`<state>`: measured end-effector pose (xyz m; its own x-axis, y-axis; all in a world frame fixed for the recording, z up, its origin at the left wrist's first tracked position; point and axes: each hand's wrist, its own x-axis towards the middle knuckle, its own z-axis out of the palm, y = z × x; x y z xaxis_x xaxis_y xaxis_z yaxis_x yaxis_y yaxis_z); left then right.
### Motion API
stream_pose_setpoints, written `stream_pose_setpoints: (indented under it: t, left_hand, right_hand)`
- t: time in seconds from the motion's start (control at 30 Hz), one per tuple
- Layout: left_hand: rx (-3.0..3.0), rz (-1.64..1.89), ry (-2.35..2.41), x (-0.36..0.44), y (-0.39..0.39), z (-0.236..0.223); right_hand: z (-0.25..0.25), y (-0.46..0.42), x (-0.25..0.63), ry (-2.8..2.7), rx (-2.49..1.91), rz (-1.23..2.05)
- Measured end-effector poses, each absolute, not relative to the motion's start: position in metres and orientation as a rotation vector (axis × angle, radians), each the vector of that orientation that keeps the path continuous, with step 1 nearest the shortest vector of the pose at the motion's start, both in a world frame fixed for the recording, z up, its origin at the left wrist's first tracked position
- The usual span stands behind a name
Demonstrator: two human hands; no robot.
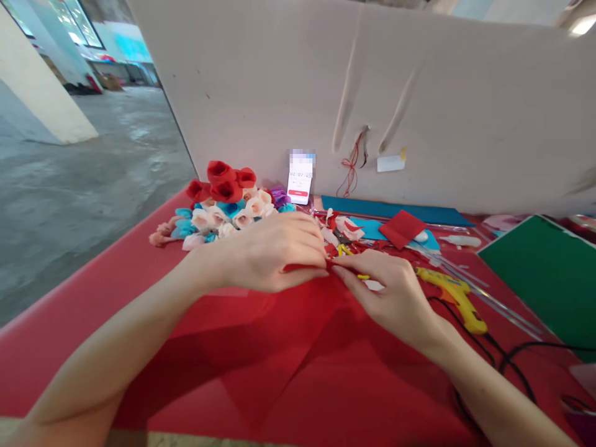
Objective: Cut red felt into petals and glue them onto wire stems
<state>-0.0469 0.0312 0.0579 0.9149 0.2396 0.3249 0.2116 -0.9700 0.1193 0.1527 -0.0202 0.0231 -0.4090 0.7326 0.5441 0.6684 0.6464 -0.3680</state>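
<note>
Both hands meet over the middle of the red-covered table. My left hand (279, 251) is closed around a small piece of red paper (305, 267), whose edge shows between the thumb and the fingers. With thumb and forefinger, my right hand (388, 285) pinches the end of the same red piece, close to the left fingertips. The fingers hide most of the paper's shape. Just behind the hands lie red paper scraps and a yellow-handled tool (344, 249), partly covered. Paper flowers (223, 217) in red, white, pink and blue are bunched beyond my left wrist.
A lit phone (300, 180) leans on the pale upright panel (279, 81). To the right are a yellow glue gun (454, 298) with a black cable (516, 372), a stack of red paper squares (401, 229), a blue strip (395, 211) and a green board (544, 279).
</note>
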Motion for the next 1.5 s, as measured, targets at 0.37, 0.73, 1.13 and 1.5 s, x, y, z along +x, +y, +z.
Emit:
stream_pose_setpoints:
  t: [0.37, 0.73, 1.13, 1.5]
  left_hand:
    - [1.911, 0.810, 0.431, -0.056, 0.067, 0.031]
    - [1.334, 0.435, 0.827, -0.030, -0.008, -0.033]
    - [0.934, 0.281, 0.687, -0.047, -0.063, -0.046]
    - [0.780, 0.302, 0.753, -0.043, -0.068, -0.058]
  right_hand:
    - [0.056, -0.018, 0.191, -2.241, -1.102, 0.168]
    - [0.049, 0.010, 0.197, -1.855, -1.299, 0.801]
    - [0.023, 0.044, 0.197, -1.759, -1.460, 0.846]
    - [-0.001, 0.059, 0.212, -1.746, -1.573, 0.780]
